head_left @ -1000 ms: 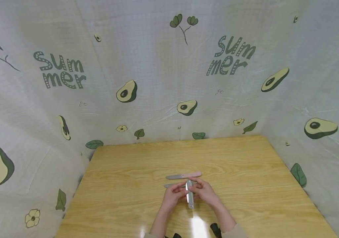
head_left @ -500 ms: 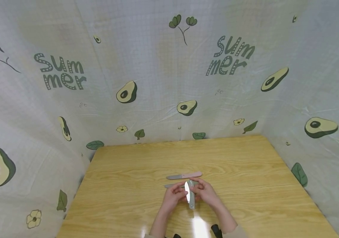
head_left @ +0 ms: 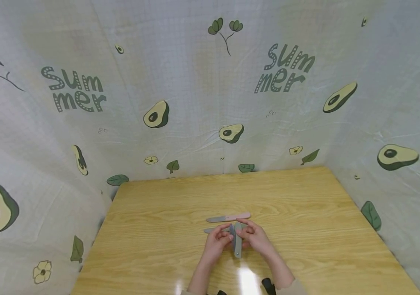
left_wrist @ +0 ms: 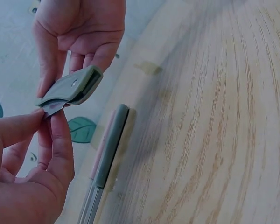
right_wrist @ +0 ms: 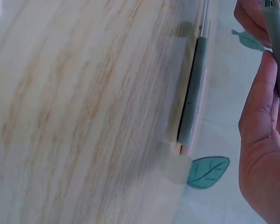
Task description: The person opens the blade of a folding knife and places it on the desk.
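A folding knife with a grey-green handle (head_left: pixel 238 245) is held above the table, its blade (left_wrist: pixel 55 108) partly folded out beside the handle. My left hand (head_left: pixel 215 243) pinches the blade between thumb and fingers. On the other side, my right hand (head_left: pixel 257 238) grips the handle, thumb on the near face and fingers behind. In the right wrist view only part of the handle (right_wrist: pixel 279 51) shows at the right edge. Just beyond the hands lies a second green-handled knife (left_wrist: pixel 113 144), unfolded and partly covered by the hands in the head view.
A pink-handled knife (head_left: pixel 237 217) lies unfolded behind the green one, roughly parallel to it, blade to the left. The wooden table (head_left: pixel 150 229) ends at a hanging cloth (head_left: pixel 191 82) printed with avocados, which also runs along both sides.
The held knife has turned slightly; its blade, brightly reflecting before, now looks dark grey. Both hands keep nearly the same place and hold. The knives on the table have not moved.
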`<state>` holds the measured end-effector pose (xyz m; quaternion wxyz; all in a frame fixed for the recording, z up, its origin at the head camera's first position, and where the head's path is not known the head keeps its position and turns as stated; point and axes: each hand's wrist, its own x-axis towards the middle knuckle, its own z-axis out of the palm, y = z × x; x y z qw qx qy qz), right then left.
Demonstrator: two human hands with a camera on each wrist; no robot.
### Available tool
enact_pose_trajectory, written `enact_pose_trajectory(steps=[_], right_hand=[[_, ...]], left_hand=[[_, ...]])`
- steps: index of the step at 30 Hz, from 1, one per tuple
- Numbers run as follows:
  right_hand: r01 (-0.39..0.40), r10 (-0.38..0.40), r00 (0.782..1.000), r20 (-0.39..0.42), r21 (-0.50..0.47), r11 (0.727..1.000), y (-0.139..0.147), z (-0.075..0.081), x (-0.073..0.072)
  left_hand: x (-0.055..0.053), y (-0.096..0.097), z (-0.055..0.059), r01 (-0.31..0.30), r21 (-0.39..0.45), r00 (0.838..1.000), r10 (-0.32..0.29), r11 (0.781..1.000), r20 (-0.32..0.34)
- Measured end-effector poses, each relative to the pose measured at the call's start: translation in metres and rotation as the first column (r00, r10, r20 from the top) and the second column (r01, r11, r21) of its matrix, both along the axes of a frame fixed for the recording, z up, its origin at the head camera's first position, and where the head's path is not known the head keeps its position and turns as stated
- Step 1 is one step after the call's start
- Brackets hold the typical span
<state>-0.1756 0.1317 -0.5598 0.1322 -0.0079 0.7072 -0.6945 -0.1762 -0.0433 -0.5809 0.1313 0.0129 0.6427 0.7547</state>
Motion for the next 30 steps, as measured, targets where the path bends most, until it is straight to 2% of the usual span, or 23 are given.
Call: enact_pose_trajectory(steps=[8,18,30], right_hand=[[0.029,-0.029,0.999,0.020,-0.019,0.999,0.0002,-0.0014,0.0001],[0.058,-0.057,0.998,0.012,-0.029,0.998,0.0014,-0.0024,-0.0008],[0.054,-0.054,0.999,0.006,-0.045,0.998,0.0022,-0.0015,-0.0003]], left_hand=[[0.0012,0.0004,-0.0001,-0.020,0.024,1.000,0.020,1.000,-0.009],[0.0012,0.0004,0.0033,-0.080,0.008,0.997,0.080,0.997,0.018],[0.0055,-0.0007,0.0076,-0.124,0.006,0.992,0.124,0.992,0.026]])
